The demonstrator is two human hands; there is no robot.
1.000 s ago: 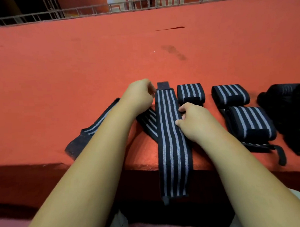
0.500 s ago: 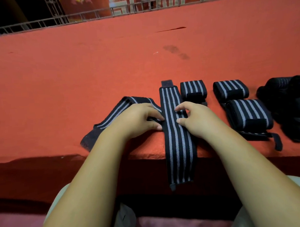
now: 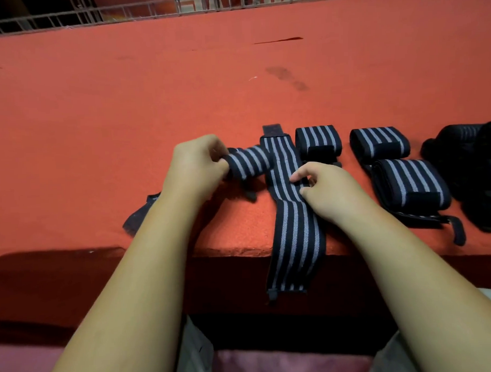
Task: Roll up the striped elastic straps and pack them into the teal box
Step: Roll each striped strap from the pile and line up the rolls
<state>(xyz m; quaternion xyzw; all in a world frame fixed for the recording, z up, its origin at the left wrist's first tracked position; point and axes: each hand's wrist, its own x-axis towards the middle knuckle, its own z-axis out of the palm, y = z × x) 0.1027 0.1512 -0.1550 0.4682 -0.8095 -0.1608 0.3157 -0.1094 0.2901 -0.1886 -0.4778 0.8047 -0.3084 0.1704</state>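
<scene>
A long black strap with grey stripes lies flat on the red table and hangs over its front edge. My right hand pinches its right edge near the middle. My left hand grips a second striped strap, lifted and folded over beside the flat one; its dark tail trails left under my forearm. Three rolled striped straps lie to the right: one by the flat strap, another further right, a bigger one in front. No teal box is in view.
A heap of dark rolled straps sits at the far right edge. A metal railing runs along the table's far side. A loose strap end trails from the big roll near the front edge.
My left hand has picked up the second strap from the table and folded its end over toward the flat strap. My right hand shifted slightly right along the flat strap's edge.
</scene>
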